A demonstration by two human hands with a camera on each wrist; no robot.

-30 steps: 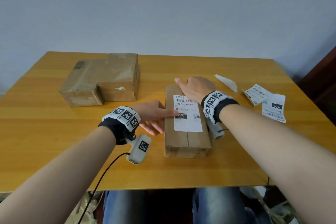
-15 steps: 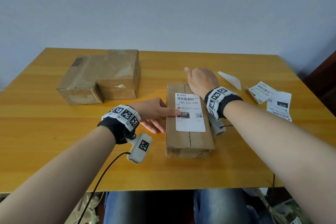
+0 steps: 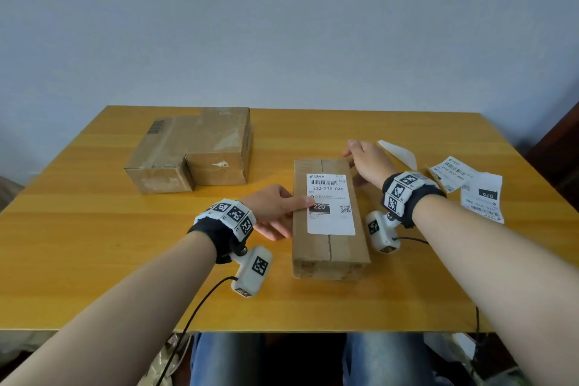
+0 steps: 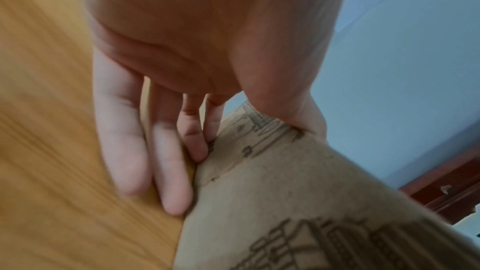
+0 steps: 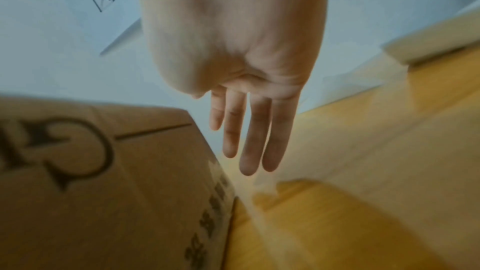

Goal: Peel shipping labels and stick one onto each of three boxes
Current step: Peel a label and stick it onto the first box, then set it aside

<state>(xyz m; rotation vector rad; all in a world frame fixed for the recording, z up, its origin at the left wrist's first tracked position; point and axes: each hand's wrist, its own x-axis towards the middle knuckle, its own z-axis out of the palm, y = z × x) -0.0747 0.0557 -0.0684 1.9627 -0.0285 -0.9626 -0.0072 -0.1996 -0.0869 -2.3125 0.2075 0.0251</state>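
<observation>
A: What sits nearest the person?

B: A long cardboard box (image 3: 329, 238) stands lengthwise on the wooden table (image 3: 94, 260), with a white shipping label (image 3: 330, 204) stuck flat on its top.

A: And the hands?

B: The left hand (image 3: 275, 207) is at the box's left side. Its thumb lies over the top edge, touching the label's left margin, while the fingers (image 4: 168, 171) reach along the side wall down to the table. It clasps the box between thumb and fingers. The right hand (image 3: 366, 160) is at the far right corner of the box, fingers (image 5: 249, 147) straight and relaxed, holding nothing. In the right wrist view they hang just beside the box wall; I cannot tell whether they touch it.

A: Further right?

B: Two loose labels (image 3: 470, 188) lie near the table's right edge, and a white scrap of paper (image 3: 399, 153) sits just beyond the right hand.

A: And far left?

B: Two more cardboard boxes (image 3: 194, 150) stand touching each other, well apart from the labelled one.
</observation>
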